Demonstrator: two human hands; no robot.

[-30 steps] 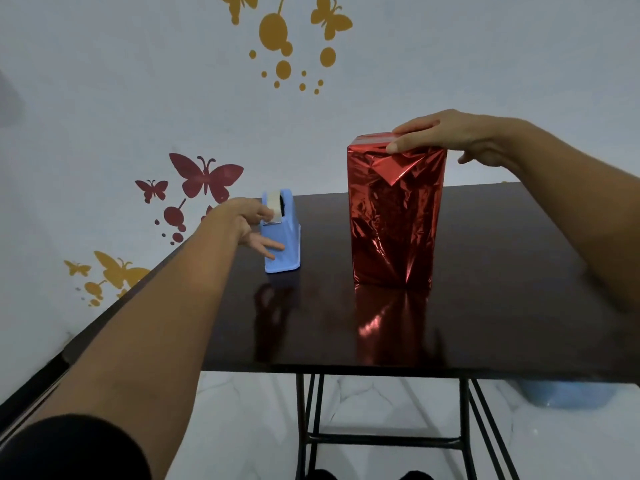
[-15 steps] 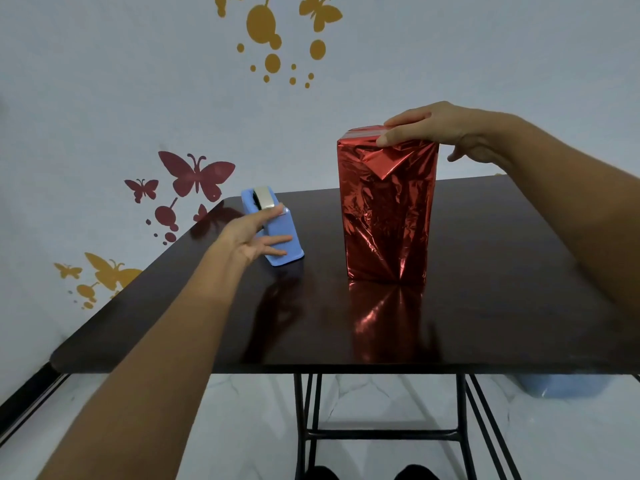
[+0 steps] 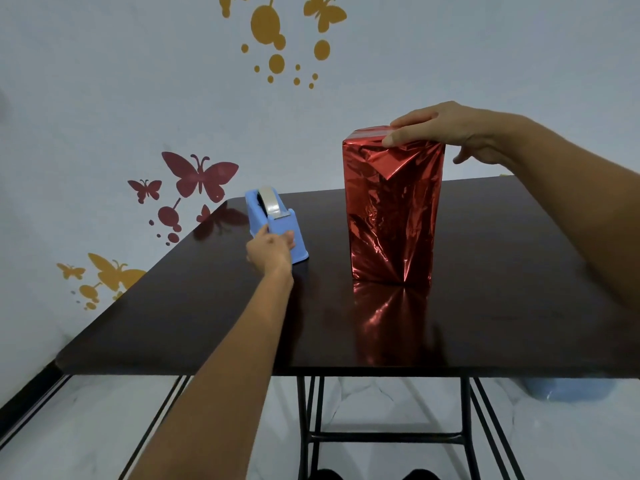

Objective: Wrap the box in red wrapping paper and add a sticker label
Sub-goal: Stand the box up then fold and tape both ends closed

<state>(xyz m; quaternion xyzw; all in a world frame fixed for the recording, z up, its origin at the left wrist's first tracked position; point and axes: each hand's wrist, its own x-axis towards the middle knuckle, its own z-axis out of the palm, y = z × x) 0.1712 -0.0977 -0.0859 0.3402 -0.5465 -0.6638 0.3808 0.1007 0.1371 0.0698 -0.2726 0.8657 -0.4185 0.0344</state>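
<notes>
Centre frame: left hand (image 3: 270,251) grips blue tape dispenser (image 3: 284,224); right hand (image 3: 446,128), fingers straight, presses wrapped box (image 3: 391,209) top.

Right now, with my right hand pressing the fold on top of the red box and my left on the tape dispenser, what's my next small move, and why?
Probably pull a short strip from the tape dispenser with the left hand, which grips it. The right hand presses flat on the top fold of the red-wrapped box, so that fold likely needs taping.
</notes>
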